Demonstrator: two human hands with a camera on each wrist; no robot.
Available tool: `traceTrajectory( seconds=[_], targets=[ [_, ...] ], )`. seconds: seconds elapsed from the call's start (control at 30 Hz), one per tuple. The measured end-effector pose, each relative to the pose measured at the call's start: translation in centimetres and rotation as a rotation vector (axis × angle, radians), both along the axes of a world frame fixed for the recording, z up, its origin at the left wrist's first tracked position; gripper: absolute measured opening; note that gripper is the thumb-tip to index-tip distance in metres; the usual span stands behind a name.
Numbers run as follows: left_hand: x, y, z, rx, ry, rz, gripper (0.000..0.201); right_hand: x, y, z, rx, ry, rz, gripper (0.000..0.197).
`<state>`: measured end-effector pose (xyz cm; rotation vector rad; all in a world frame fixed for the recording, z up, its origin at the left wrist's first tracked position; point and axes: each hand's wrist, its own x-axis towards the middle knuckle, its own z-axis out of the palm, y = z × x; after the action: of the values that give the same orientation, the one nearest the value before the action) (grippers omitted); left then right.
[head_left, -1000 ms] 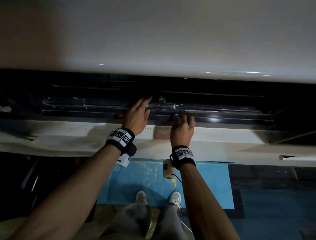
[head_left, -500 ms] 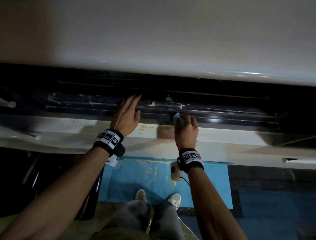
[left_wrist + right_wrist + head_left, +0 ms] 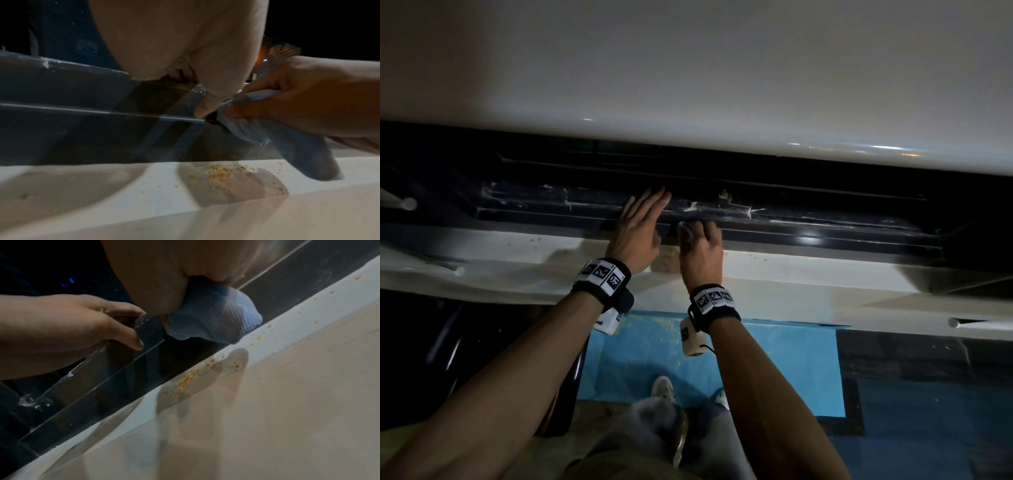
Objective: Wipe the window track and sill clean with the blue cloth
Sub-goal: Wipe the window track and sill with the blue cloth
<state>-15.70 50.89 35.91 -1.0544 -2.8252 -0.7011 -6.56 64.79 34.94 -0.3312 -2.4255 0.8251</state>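
Bunching the pale blue waffle-weave cloth (image 3: 213,313), the right hand (image 3: 700,255) has slid it left along the dark glossy window track (image 3: 825,228), closing on the flat, open-fingered left hand (image 3: 638,229). Yellow crumbs (image 3: 218,170) lie at six o'clock on the white sill (image 3: 791,270) — wiping's unfinished.

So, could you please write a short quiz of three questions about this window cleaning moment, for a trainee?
1. True or false: the right hand grips the blue cloth.
2. Where do the yellow crumbs lie? A) on the white sill B) inside the dark track C) on the cloth
3. Fill in: the left hand rests on the track with its fingers ____.

Key: 1 true; 2 A; 3 straight.
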Motion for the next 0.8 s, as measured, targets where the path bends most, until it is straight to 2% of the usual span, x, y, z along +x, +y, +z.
traceTrajectory(
  seconds=[0.07,0.13,0.23,0.37,0.47,0.53,0.67,0.73,0.8],
  targets=[
    [0.0,-0.1,0.2,-0.013,-0.008,-0.002,0.089,-0.2,-0.3,0.2,-0.002,-0.01,0.1,0.018],
    [0.1,-0.1,0.5,-0.021,-0.029,-0.004,0.086,-0.4,-0.1,0.2,-0.088,-0.12,0.168,0.003],
    [0.8,-0.1,1.1,0.024,-0.1,0.007,0.075,0.8,1.4,0.8,-0.181,-0.157,0.192,0.011],
    [4.2,0.6,3.0,0.203,-0.198,0.097,0.045,5.5,4.2,2.3,-0.436,-0.142,0.002,0.021],
    [8.3,2.1,4.3,0.296,-0.304,0.069,0.029,9.0,6.7,2.8,-0.644,-0.154,-0.09,0.021],
    [11.0,3.8,4.7,0.305,-0.447,-0.004,0.031,11.1,8.1,3.8,-0.781,-0.154,-0.14,0.016],
    [15.6,8.6,5.2,0.352,-0.718,-0.1,0.042,15.8,11.1,5.8,-0.885,-0.118,-0.106,0.014],
    [17.3,11.2,4.8,0.381,-0.732,-0.105,0.043,17.9,12.9,6.2,-0.898,-0.125,-0.093,0.011],
    [18.7,13.6,4.1,0.388,-0.723,-0.081,0.041,19.9,15.2,6.1,-0.83,-0.15,-0.111,0.004]
  ],
)
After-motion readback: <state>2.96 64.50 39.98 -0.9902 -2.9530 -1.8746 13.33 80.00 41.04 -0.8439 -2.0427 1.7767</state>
